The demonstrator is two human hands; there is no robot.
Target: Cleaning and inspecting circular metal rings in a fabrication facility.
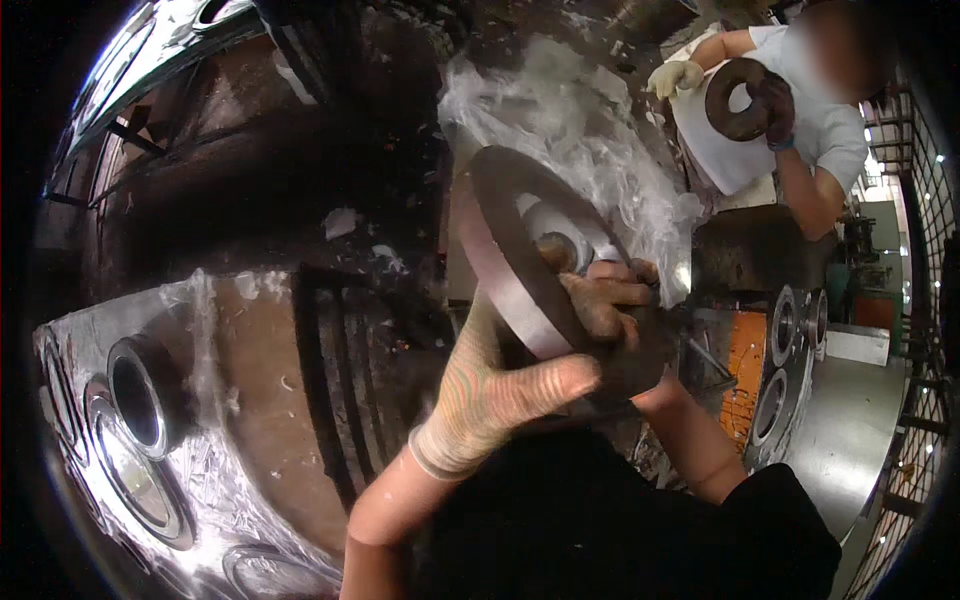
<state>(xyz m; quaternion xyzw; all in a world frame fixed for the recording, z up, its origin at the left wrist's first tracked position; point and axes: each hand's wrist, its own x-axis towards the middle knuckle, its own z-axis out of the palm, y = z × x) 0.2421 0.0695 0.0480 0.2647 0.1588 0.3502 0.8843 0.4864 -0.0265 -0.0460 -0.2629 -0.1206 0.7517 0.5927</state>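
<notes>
Dull grey steel, a heavy ring disc (520, 250) held on edge, tilted, bore facing up-right. Left hand (490, 390) is clamped under the disc's near rim; right hand (615, 310) curls over the same rim just right of it, both closed on the disc.
</notes>
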